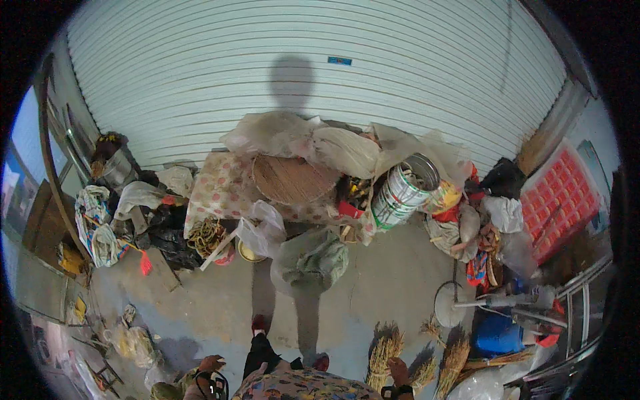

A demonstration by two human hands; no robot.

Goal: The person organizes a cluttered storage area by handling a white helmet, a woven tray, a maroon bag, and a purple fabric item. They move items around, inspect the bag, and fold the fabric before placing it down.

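Low at the bottom edge, left of my patterned clothing, my left hand (212, 363) is bare, with a dark band at the wrist; its fingers are blurred and small. My right hand (399, 371) is at the lower right, beside or over a bundle of dry straw stalks (384, 352); whether it touches them is unclear. Ahead of me is a low table with a spotted cloth (215, 180), bearing a round wooden board (295, 180), plastic sheeting (270, 132) and a white-green metal bucket (400, 197). A green-grey sack (312, 260) lies before the table.
Behind the table stands a ribbed roller shutter (320, 85). Bags and a coiled rope (206, 239) lie at left. To the right are piled bags (504, 214), a red patterned panel (560, 200), a blue container (497, 334) and a metal frame (585, 310). More straw bundles (454, 357) stand low right.
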